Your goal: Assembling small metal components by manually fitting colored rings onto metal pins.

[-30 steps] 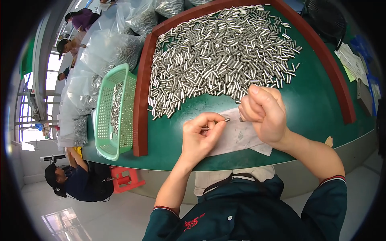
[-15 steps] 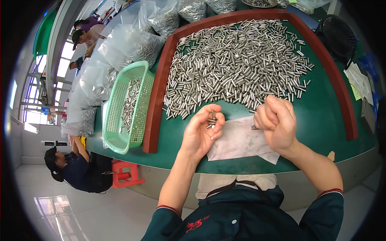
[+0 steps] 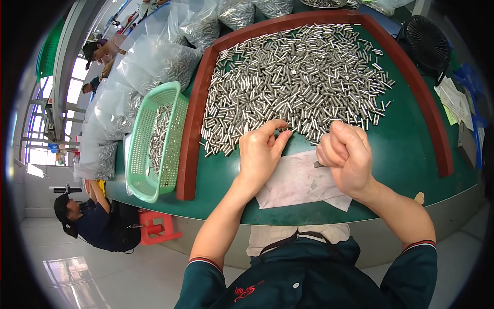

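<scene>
Many short, shiny metal pins [image 3: 298, 77] lie in a wide pile on the green table. At the pile's near edge, my left hand [image 3: 260, 154] is turned palm down, thumb and fingertips closed around metal pins [image 3: 284, 129]; its palm is hidden. My right hand [image 3: 347, 157] is a fist just to the right, raised above a stained whitish cloth [image 3: 293, 180]. A small dark grey edge [image 3: 317, 165] sticks out under its curled fingers; what it belongs to is hidden.
Dark red rails [image 3: 190, 149] border the pile on three sides. Left of them stands a light green basket [image 3: 146, 190] holding pins. Plastic bags of pins [image 3: 175, 62] line the far left. A black fan [image 3: 426, 44] and papers [image 3: 454, 103] lie right. A co-worker [image 3: 98, 216] sits left.
My left hand has turned from palm up, with several pins showing in it, to palm down and reached forward to the pile's edge. My right fist stays closed over the cloth.
</scene>
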Demonstrator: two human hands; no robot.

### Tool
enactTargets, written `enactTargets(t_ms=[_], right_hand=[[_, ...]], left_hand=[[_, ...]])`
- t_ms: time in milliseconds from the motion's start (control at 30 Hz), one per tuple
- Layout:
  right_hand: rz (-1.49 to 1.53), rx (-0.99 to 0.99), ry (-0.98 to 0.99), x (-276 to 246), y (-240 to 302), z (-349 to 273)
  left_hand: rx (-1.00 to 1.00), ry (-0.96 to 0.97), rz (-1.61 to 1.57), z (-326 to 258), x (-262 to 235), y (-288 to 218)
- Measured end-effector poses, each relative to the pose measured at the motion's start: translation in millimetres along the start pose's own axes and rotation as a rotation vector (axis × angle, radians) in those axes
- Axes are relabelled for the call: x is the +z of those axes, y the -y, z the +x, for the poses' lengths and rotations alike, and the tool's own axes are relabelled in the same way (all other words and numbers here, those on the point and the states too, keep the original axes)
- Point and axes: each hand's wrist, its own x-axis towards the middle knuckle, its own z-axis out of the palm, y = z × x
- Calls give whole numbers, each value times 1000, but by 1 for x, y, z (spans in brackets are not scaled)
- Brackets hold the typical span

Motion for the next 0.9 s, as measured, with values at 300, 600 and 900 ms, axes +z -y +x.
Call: enactTargets(t_ms=[300,600,900], right_hand=[[-2,-14,20,-4,0,0],[1,-66,68,-4,-3,1],[17,-63,67,-3,-5,1]], left_hand=[[63,167,-96,-14,-8,-15],[118,211,-140,-35,-1,-16],[86,231,-96,-35,-3,-20]])
